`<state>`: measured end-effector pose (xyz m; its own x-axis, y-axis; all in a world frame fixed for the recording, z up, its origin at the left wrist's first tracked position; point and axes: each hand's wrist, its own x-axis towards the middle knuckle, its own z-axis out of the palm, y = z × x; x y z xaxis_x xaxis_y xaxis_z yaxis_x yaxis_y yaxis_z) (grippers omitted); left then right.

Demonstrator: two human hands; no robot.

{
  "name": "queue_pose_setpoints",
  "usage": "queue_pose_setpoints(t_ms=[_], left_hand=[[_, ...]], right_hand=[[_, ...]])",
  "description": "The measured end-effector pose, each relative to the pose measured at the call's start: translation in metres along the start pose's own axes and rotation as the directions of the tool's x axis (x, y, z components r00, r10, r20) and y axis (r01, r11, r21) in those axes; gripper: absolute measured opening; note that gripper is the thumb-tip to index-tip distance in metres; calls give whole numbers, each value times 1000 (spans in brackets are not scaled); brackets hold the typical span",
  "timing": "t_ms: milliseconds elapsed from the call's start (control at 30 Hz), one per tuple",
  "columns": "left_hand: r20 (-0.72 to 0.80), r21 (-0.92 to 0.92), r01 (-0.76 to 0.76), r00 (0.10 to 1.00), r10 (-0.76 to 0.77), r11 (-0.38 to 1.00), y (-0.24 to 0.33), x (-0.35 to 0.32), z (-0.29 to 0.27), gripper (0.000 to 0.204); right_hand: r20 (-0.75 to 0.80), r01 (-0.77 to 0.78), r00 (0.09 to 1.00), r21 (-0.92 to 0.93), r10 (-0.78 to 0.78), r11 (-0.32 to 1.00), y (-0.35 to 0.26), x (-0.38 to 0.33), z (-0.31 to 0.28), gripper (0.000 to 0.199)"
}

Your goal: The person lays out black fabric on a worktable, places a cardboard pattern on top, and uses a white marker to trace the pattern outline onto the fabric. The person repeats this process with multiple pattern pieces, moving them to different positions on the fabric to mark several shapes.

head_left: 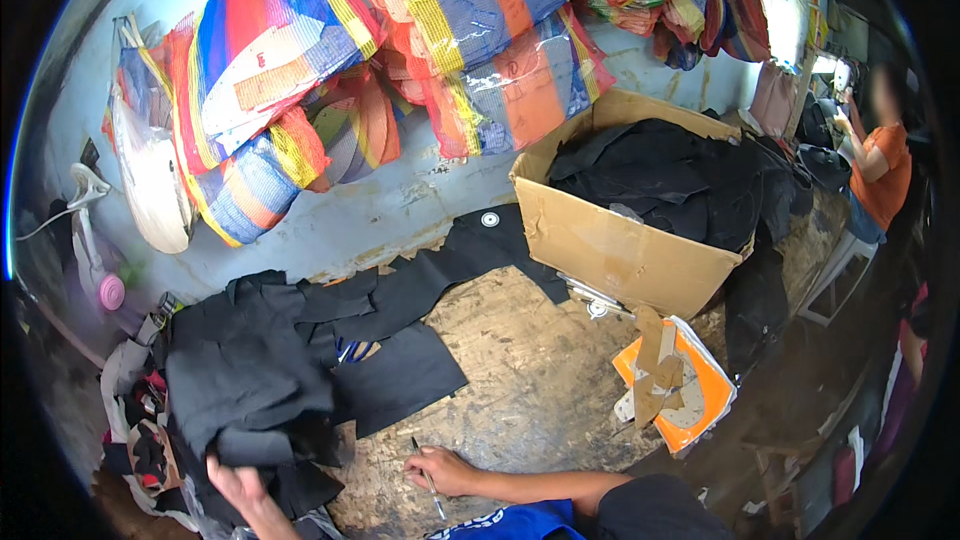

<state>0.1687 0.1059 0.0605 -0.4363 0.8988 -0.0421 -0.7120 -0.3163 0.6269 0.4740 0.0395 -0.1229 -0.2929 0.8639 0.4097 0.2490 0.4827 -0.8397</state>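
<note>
At the lower left, my left hand (240, 488) is closed on the near edge of a piece of black fabric (256, 447); its fingertips are partly hidden. The cloth just right of it is smeared by motion. A large heap of black fabric (240, 360) lies behind that hand, its layers creased and overlapping. My right hand (445, 471) rests on the wooden table (530, 370) near its front edge, fingers curled round a slim pen (432, 490). The pen slants across the hand, its lower end toward me.
A cardboard box (625, 250) full of black fabric stands at the back right. Before it lies an orange and white packet (700, 390) with brown card scraps (657, 365). Blue-handled scissors (352, 350) lie on the fabric. Striped mesh bags (480, 40) hang behind. A person (880, 165) works at far right.
</note>
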Motion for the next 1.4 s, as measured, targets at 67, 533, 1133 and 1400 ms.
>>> queue_pose_setpoints(t_ms=[67,533,1133,1400], left_hand=[[663,96,138,730,-167,986,-23,8,33,36],[71,809,-450,714,-696,-379,-26,-86,-41,39],[-536,809,588,727,-428,-15,-100,-203,-261,41],[-522,812,583,752,-402,36,-92,-191,-270,42]], right_hand=[[-2,-5,1000,-2,5,1000,0,1,3,16],[18,-38,999,34,37,999,0,-1,-1,17],[-16,11,1000,-69,-12,998,-10,2,-1,10],[-14,0,1000,-105,-2,995,-11,3,1,11]])
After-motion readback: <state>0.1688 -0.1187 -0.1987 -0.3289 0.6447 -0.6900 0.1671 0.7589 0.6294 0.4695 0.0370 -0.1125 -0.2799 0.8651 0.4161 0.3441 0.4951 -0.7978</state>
